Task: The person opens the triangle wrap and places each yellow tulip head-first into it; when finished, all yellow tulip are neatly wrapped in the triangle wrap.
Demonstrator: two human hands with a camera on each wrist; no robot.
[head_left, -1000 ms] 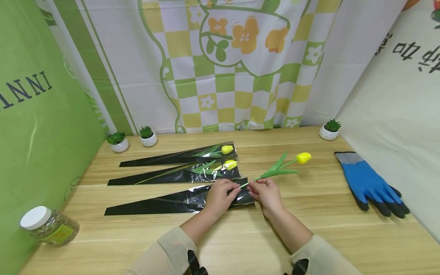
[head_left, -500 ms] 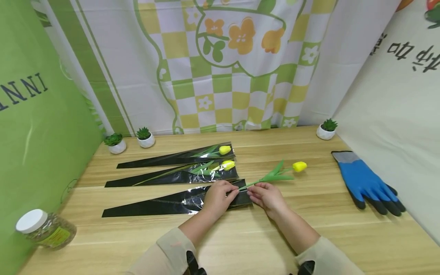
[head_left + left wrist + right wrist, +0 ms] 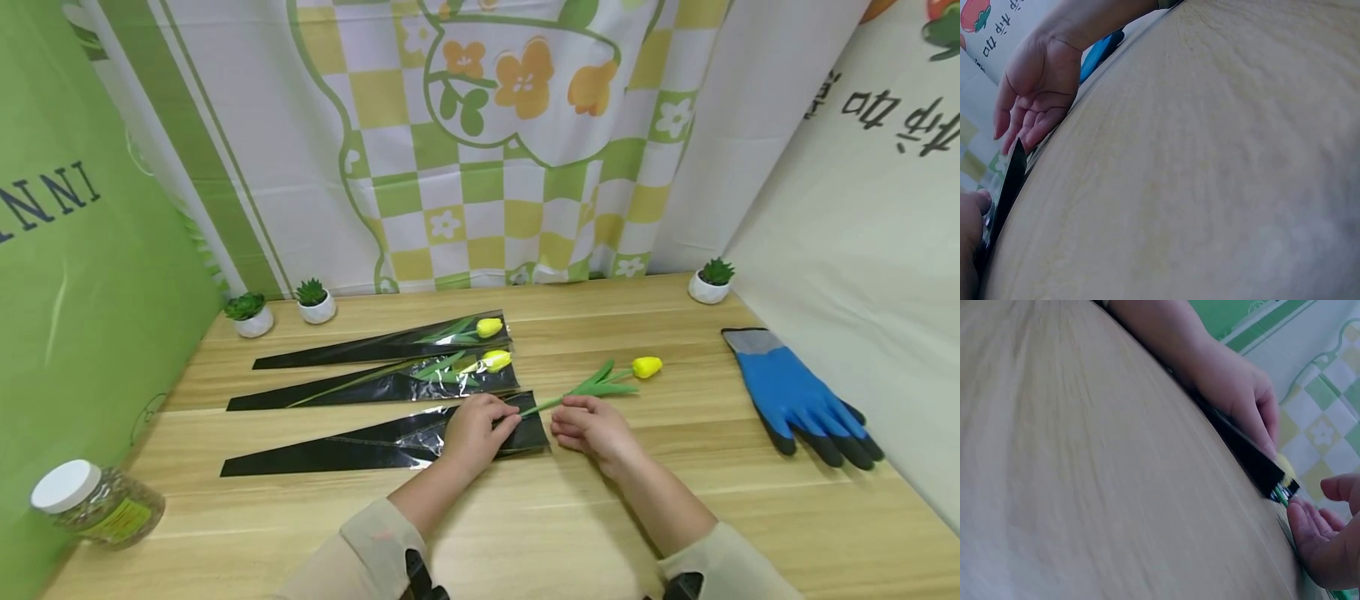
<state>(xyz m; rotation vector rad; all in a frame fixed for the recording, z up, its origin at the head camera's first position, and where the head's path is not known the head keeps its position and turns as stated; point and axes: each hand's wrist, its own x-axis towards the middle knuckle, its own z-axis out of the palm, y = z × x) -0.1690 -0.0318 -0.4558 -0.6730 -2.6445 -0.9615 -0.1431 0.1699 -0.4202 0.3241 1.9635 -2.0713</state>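
Note:
My left hand (image 3: 480, 433) pinches the mouth of the nearest black clear-fronted flower sleeve (image 3: 315, 454), which lies flat on the table. A yellow artificial tulip (image 3: 647, 367) points away to the right, its green stem (image 3: 542, 407) ending at my left fingertips by the sleeve's mouth. Just right of that mouth is my right hand (image 3: 596, 429), below the stem, with thumb and fingers apart in the right wrist view. Behind lie two more sleeves, the middle sleeve (image 3: 258, 398) and the far sleeve (image 3: 300, 357), each with a yellow tulip inside.
A blue and black work glove (image 3: 798, 396) lies at the right. A white-lidded jar (image 3: 120, 508) stands at the left edge. Small potted succulents line the back, one potted plant (image 3: 708, 282) at the right. Curtains enclose the wooden table (image 3: 570, 533).
The tulip's bloom and leaves have sunk toward the table. My right hand has let go of the stem and drawn slightly right, while my left hand stays at the sleeve's mouth.

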